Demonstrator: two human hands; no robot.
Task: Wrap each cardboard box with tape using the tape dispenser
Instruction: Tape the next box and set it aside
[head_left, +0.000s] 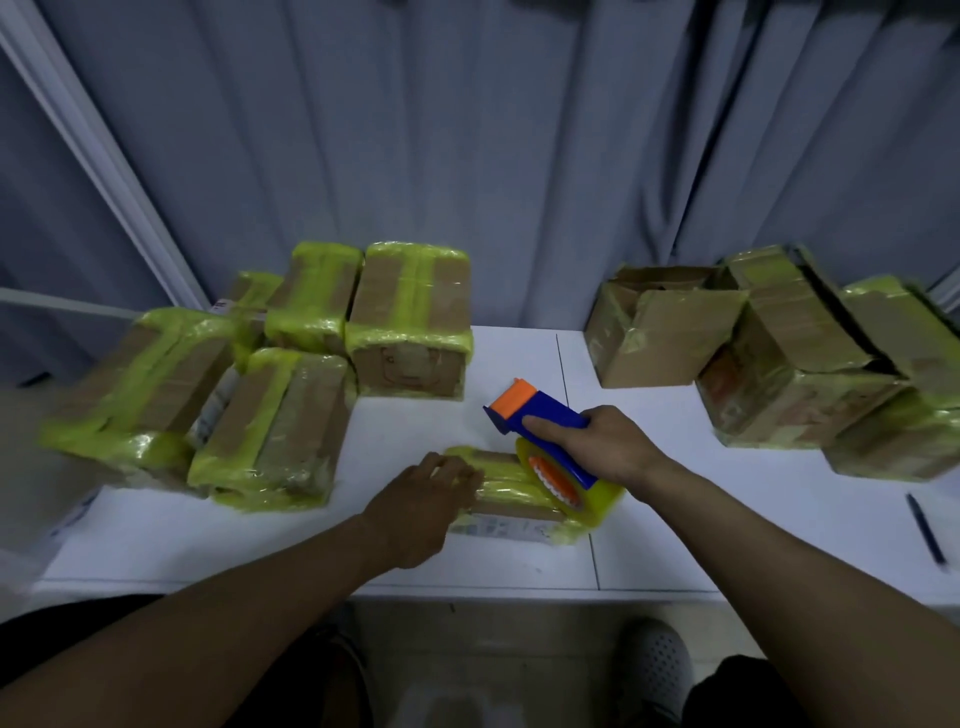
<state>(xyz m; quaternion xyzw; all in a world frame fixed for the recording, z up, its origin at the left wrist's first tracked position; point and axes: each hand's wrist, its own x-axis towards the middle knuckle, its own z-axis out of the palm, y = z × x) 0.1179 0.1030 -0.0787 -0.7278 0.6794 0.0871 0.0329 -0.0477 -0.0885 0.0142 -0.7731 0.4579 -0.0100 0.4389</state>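
On white table (675, 493) by curtain (519, 156), R grip (597, 447) grasping dispenser (545, 410), L grip (421, 504) flat on box (506, 487).

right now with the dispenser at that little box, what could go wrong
1. The left hand presses the small box right beside the tape dispenser; its fingers could catch tape or the cutter.
2. Only that hand steadies the box, so pulling tape might drag it across the table.
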